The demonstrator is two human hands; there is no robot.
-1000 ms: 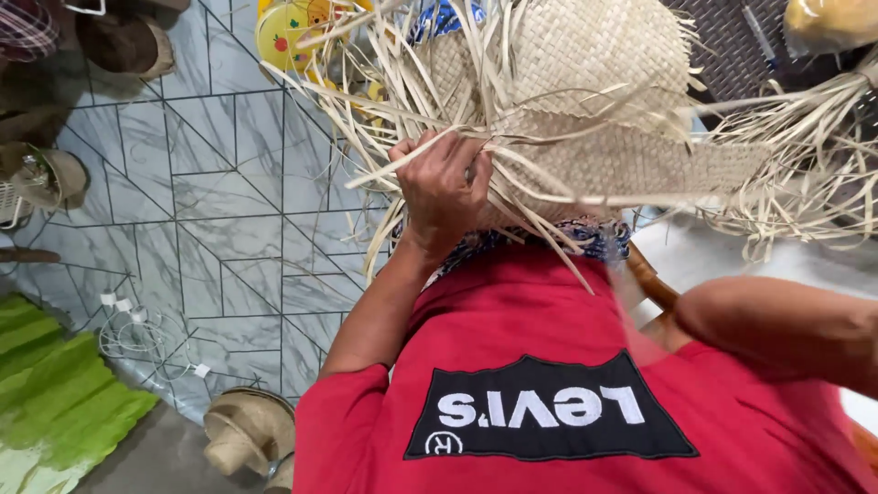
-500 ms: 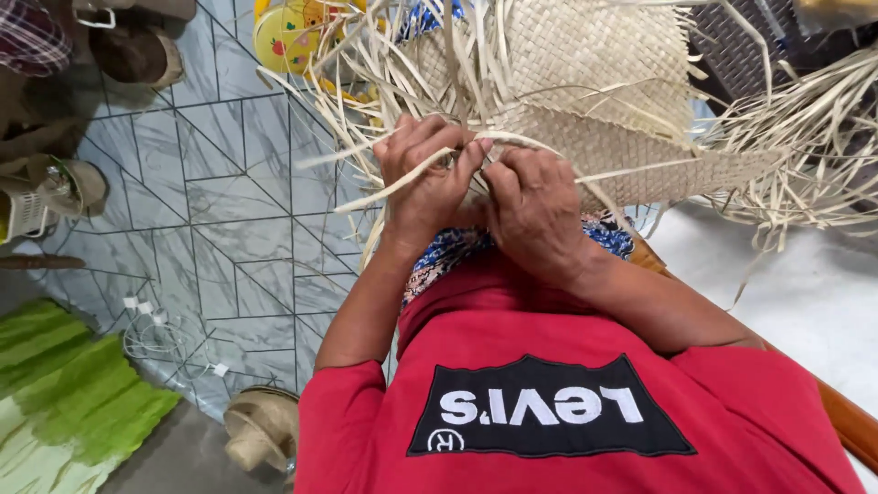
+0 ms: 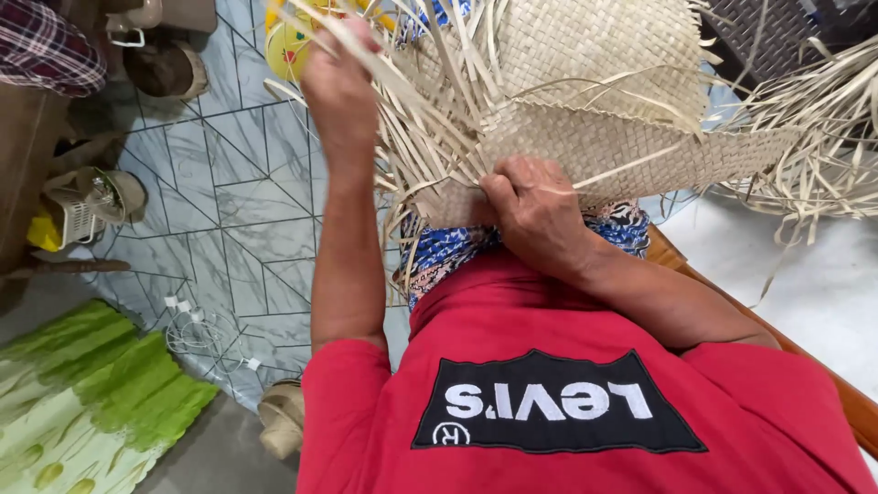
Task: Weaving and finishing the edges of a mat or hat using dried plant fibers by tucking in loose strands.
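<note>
A half-woven mat of pale straw strips lies across my lap, its loose ends fanning out on all sides. My left hand is stretched far forward and up, closed on one long loose strip that it draws away from the weave. My right hand presses on the near edge of the woven part, fingers pinched on the strips there. I wear a red shirt and a blue patterned cloth beneath.
Grey marble-patterned floor tiles lie to the left, a green mat at bottom left. Woven hats and a small basket sit on the floor. A yellow round object lies beyond the weave. Loose straw piles at right.
My left hand has left the weave's edge and shot forward and up, pulling a strip out with it. My right hand came in onto the near edge and stays there.
</note>
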